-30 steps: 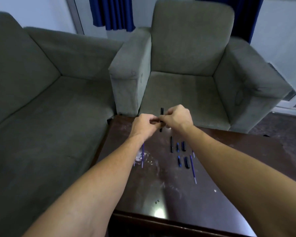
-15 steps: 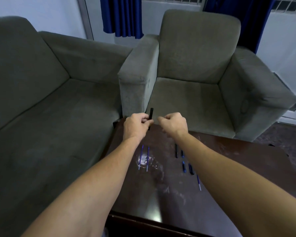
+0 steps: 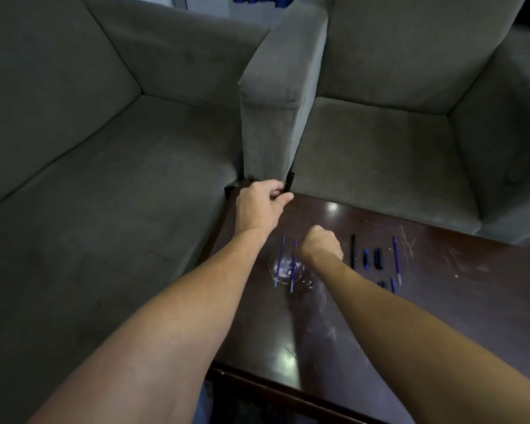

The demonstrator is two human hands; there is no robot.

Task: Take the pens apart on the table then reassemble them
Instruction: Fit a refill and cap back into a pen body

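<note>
My left hand (image 3: 262, 206) grips a black pen barrel (image 3: 289, 182) upright over the far left corner of the dark wooden table (image 3: 441, 307). My right hand (image 3: 320, 247) hovers low over the table as a fist, and its curled fingers hide whatever is inside. Two blue refills (image 3: 279, 261) lie side by side just left of that fist. To its right lie a black barrel (image 3: 353, 250), a short blue piece (image 3: 366, 258), a short black piece (image 3: 379, 258) and another blue refill (image 3: 396, 260). My right forearm partly hides more small parts (image 3: 392, 286).
A grey sofa (image 3: 104, 179) stands along the table's left side. A grey armchair (image 3: 380, 148) stands beyond the far edge, its armrest (image 3: 276, 96) right behind my left hand. The table's near edge (image 3: 288, 390) is close to me.
My hands have parted. The left kept the black barrel and stayed at the far corner; the right dropped toward the table beside the two blue refills. The camera has tilted down.
</note>
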